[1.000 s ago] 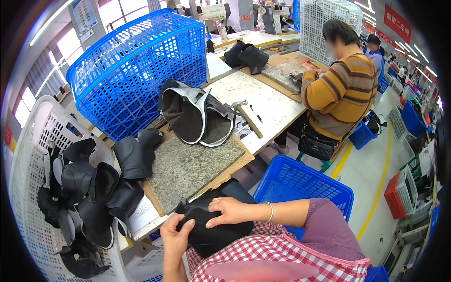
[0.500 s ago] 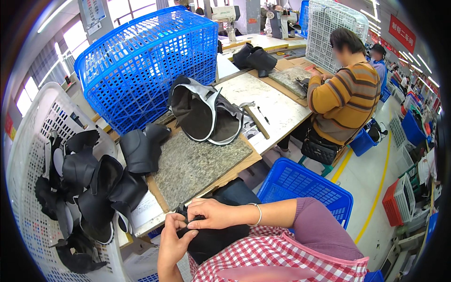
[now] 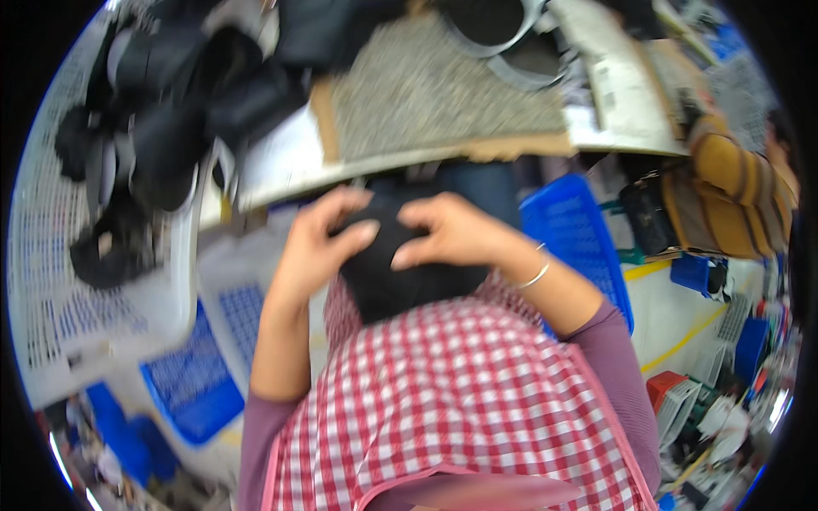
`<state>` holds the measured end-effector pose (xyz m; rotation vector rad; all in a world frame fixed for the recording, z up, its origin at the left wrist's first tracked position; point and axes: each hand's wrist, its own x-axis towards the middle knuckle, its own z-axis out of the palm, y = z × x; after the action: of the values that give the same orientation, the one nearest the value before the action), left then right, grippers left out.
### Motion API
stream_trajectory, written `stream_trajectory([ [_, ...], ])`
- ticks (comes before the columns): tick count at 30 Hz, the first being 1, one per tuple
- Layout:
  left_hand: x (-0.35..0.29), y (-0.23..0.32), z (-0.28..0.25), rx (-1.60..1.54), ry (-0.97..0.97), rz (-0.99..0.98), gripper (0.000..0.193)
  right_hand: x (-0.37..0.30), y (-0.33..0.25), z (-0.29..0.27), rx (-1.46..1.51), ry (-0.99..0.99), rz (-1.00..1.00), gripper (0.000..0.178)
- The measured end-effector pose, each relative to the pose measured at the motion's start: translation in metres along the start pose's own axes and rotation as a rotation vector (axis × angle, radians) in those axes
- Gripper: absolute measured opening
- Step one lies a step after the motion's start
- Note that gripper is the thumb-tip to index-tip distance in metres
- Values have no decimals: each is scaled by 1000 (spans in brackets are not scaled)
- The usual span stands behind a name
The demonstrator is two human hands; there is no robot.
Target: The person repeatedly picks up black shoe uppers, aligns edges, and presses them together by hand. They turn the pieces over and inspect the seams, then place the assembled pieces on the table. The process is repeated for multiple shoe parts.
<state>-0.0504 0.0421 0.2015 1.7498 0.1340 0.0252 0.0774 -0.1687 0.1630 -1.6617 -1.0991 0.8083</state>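
Note:
Across my lap lies a black piece (image 3: 400,277), smooth and dark like the boot-shaped parts nearby; its exact form is blurred. My left hand (image 3: 315,247) is at its left side, thumb and forefinger spread with black material showing between them. Over its right part, my right hand (image 3: 460,234), below a bracelet, has bent fingers and the thumb held apart. Both hands seem to rest on the piece without gripping it. Beyond them, a grey speckled board (image 3: 452,94) lies on the white table (image 3: 290,175).
Black boot-like parts (image 3: 170,136) hang over a white crate (image 3: 170,315) at left. Grey-edged boot shafts (image 3: 528,64) stand on the table. Blue crates (image 3: 579,247) (image 3: 192,375) flank me. A co-worker in a striped sweater (image 3: 724,200) sits at right.
My view has tipped down toward my lap and blurred. My hands, pinched close together before, are now apart, with fingers spread over the black piece.

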Motion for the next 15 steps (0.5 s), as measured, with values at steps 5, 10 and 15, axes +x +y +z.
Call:
stream_trajectory([
  [5,2,-2,5,-72,33,-63,17,-5,-1,16,268,99,155,38],
  [10,8,-1,14,-96,90,-86,12,-8,-9,11,-274,229,35,44],
  [15,8,-8,5,-56,58,-114,11,-16,1,11,-206,258,45,42],
])
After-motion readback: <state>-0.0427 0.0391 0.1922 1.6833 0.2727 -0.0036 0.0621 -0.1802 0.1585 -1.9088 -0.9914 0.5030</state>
